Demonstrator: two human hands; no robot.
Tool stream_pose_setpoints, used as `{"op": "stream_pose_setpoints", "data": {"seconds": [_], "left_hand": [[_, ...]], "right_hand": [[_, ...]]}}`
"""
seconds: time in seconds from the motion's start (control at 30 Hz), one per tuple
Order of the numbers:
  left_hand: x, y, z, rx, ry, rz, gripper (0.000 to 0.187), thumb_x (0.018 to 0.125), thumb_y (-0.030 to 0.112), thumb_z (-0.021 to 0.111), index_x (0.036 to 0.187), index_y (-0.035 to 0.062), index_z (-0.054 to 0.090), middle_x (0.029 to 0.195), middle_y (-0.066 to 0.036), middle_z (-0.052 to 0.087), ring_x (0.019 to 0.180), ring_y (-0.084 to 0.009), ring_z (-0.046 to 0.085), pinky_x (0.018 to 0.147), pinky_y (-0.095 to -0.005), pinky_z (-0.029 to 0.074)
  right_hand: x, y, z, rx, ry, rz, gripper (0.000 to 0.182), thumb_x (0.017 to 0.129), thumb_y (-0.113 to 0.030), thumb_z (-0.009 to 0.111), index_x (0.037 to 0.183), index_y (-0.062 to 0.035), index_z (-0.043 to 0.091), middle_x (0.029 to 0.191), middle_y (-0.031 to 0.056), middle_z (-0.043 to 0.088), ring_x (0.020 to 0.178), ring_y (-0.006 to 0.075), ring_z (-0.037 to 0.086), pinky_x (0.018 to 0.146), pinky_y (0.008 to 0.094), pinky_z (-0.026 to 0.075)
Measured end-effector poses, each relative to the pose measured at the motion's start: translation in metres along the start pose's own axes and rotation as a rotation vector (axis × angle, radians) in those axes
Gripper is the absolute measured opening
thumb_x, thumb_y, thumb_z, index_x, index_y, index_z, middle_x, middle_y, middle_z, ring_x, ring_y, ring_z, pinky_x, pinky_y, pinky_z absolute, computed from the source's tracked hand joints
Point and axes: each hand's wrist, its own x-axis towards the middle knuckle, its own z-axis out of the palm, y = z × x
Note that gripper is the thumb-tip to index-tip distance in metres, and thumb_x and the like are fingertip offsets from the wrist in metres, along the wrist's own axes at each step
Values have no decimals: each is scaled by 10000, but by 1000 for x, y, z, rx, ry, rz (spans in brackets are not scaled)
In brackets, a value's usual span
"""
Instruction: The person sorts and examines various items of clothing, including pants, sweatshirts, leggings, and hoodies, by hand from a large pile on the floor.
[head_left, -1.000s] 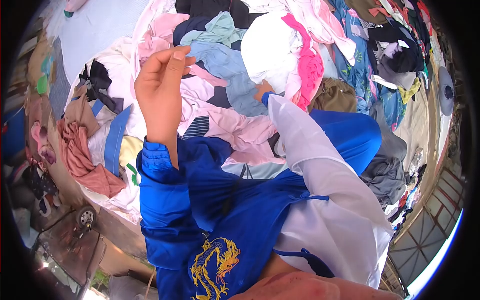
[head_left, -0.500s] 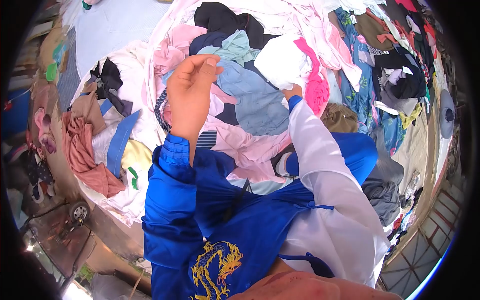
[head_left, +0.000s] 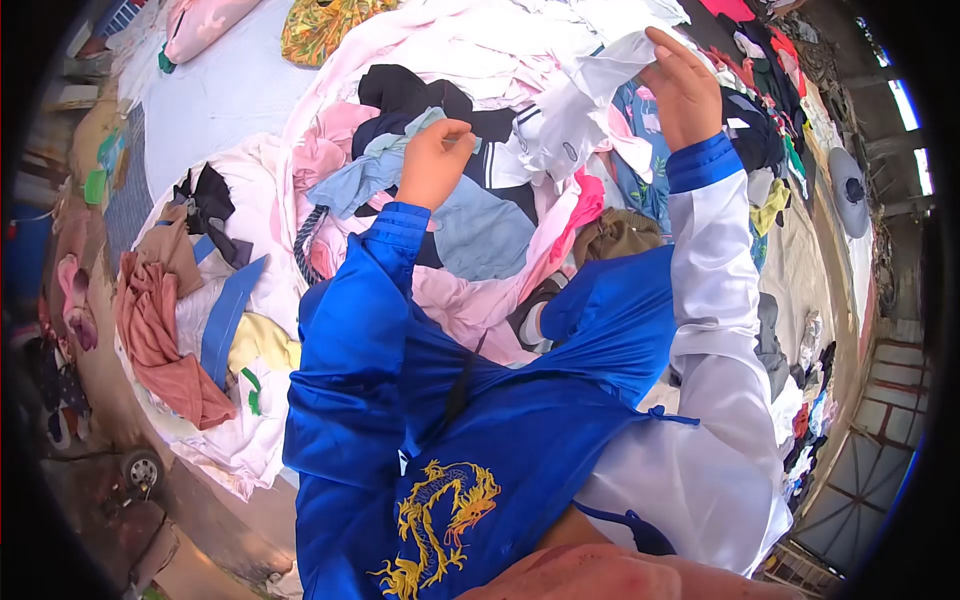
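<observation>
A white garment [head_left: 565, 120] with dark stripes and a small dark emblem hangs stretched over the pile. At its upper right corner, my right hand [head_left: 685, 90] pinches the cloth between thumb and fingers. My left hand [head_left: 437, 165] is closed, fingers curled against the thumb, above light blue cloth [head_left: 485, 225]. What the left fingers hold, if anything, is hidden. Around it lie mint cloth [head_left: 425, 122], black cloth [head_left: 400, 92] and pink cloth [head_left: 465, 305]. A bright pink piece [head_left: 578, 218] lies below the white garment.
At the left, a white sheet [head_left: 240, 465] bears brown, black, blue and yellow clothes. More clothes are heaped along the right, with a grey hat [head_left: 850, 190] beyond. A patterned yellow bundle [head_left: 325, 30] sits at the top, and a small wheel [head_left: 142, 470] at lower left.
My right hand has risen up and right, drawing the bunched white garment out into a stretched piece. My left hand has moved right and its fingers are curled closer. The view has shifted.
</observation>
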Motion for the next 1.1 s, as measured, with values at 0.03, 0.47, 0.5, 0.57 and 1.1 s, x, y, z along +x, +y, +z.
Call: {"op": "stream_pose_setpoints", "data": {"seconds": [0.03, 0.47, 0.5, 0.57, 1.1], "left_hand": [[-3, 1, 5, 67, -15, 24, 298, 876, 172, 679, 1099, -23, 644, 977, -105, 696, 819, -167, 680, 710, -280, 513], [-20, 47, 62, 53, -23, 288, 782, 722, 185, 811, 1360, -20, 408, 1294, -209, 535, 905, -243, 602, 786, -329, 491], [-21, 49, 68, 31, -54, 302, 678, 734, 178, 798, 1309, -1, 488, 1239, -186, 587, 903, -250, 628, 784, -336, 501], [-19, 46, 79, 81, -220, 429, 489, 789, 185, 744, 1226, 23, 598, 1190, -188, 620, 1120, -347, 589, 944, -391, 460], [-24, 17, 63, 200, -496, 84, 243, 769, 179, 654, 929, -2, 677, 860, -216, 675, 834, -375, 654, 715, -393, 496]], "right_hand": [[4, -34, 3, 17, -69, -76, 340, 916, -123, 631, 1213, 42, 623, 1203, 106, 631, 1086, 187, 578, 973, 365, 430], [18, -275, 84, 7, -731, -790, 422, 978, -158, 471, 1293, 122, 492, 1283, 203, 568, 1203, 282, 528, 1073, 403, 402], [23, -280, 80, 22, -809, -743, 427, 977, -162, 471, 1294, 125, 491, 1276, 206, 572, 1198, 284, 530, 1072, 399, 402], [27, -298, 81, 87, -714, -496, 437, 975, -171, 473, 1294, 126, 490, 1263, 210, 580, 1187, 288, 536, 1069, 389, 404], [-88, 19, -35, -1017, -558, 122, 746, 741, -267, 791, 1385, -45, 486, 1335, 147, 516, 1215, 276, 509, 988, 362, 423]]}}
